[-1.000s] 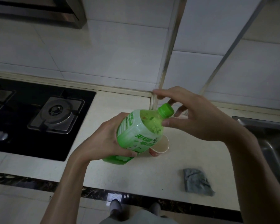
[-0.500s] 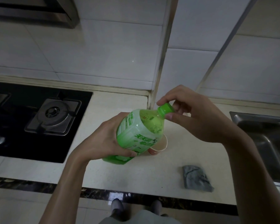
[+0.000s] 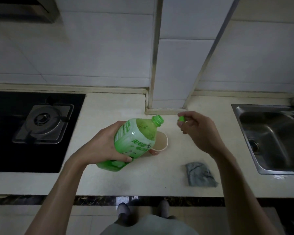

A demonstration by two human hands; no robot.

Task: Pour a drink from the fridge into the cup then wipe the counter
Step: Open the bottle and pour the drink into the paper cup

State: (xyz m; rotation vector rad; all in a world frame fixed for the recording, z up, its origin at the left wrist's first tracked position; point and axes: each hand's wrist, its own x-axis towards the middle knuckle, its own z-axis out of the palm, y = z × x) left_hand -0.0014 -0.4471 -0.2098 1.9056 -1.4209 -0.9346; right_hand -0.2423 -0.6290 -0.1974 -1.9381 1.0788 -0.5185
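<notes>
On my feed, the green bottle (image 3: 134,143) is held in the air over the counter (image 3: 143,182). It is tilted, with its base low toward the person and its neck pointing up and to the right. The threaded mouth (image 3: 157,119) is uncovered, and pale green drink fills much of the body.

The left hand (image 3: 102,146) grasps the bottle from its left side. The thumb lies across the lower label near the base, and the fingers curl round the far side, where I lose sight of them.

The green cap (image 3: 181,118) is off the bottle, just to the right of the mouth and clear of it. The right hand (image 3: 199,131) pinches it between thumb and forefinger tips, with the other fingers loosely bent below.

1 paper cup (image 3: 160,143) stands upright on the counter directly under the bottle's shoulder, its left part hidden behind the bottle. I cannot tell whether it holds any liquid.

A crumpled grey cloth (image 3: 199,174) lies on the counter to the right of the cup and nearer the front edge, well apart from both hands. Further right is a steel sink (image 3: 270,138), and at far left a black hob (image 3: 41,126) with 1 burner in view. A tiled column (image 3: 168,73) meets the counter just behind the mouth.
</notes>
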